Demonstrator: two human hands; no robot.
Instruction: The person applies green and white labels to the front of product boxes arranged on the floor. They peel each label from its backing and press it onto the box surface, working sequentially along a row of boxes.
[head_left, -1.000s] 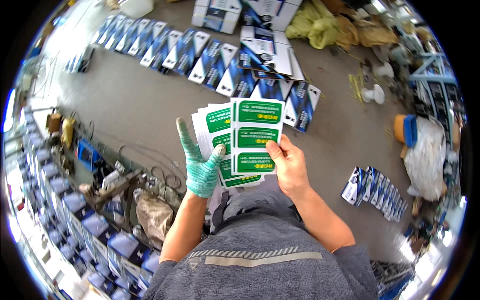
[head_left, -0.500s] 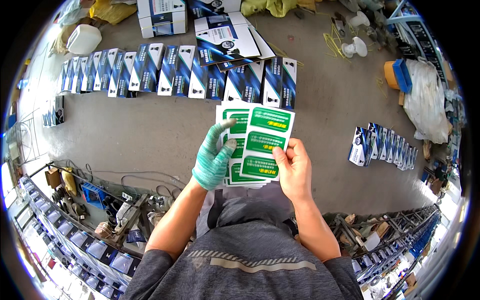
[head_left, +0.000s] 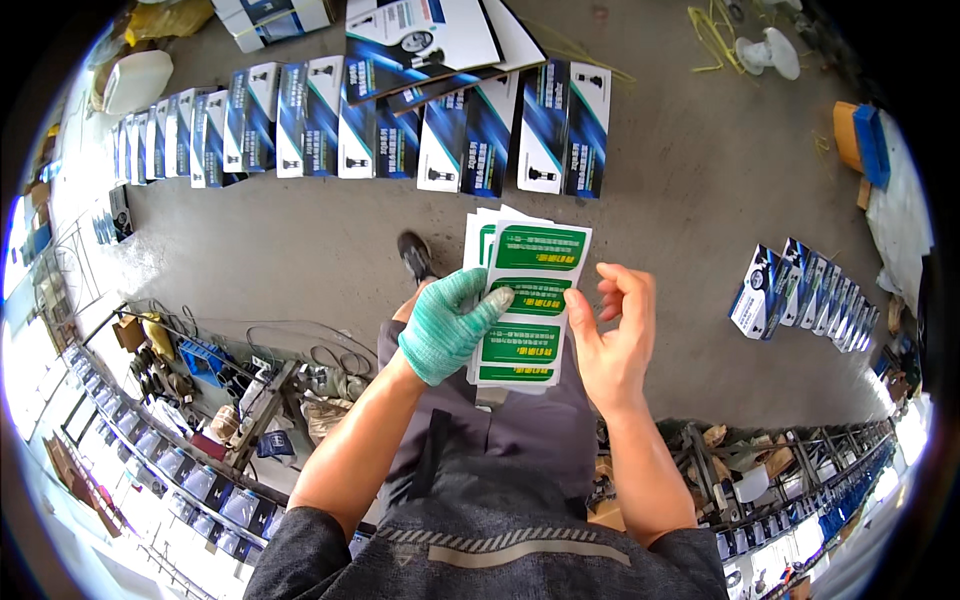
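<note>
A stack of white sheets with green label stickers (head_left: 527, 340) is held in front of my body. My left hand (head_left: 452, 325), in a pale green knitted glove, grips the stack from its left side with the thumb on top. My bare right hand (head_left: 612, 335) is by the right edge of the stack, thumb and fingers apart and nothing between them. Its thumb tip is very near the edge; whether it touches I cannot tell. Beyond the sheets runs a row of blue, black and white boxes (head_left: 382, 135) on the floor. Larger flat cartons (head_left: 425, 45) lie across part of that row.
More boxes (head_left: 800, 295) stand in a row at right. A white spool (head_left: 768, 53) and an orange-and-blue bin (head_left: 862, 145) sit at the far right. Racks with packaged goods (head_left: 190, 470) line the near left, with cables (head_left: 320, 365) on the floor. My shoe (head_left: 415, 256) shows left of the sheets.
My right hand has let go of the top sheet and moved slightly right. The left hand has shifted right and now grips the gathered stack. My leg and shoe have come into view.
</note>
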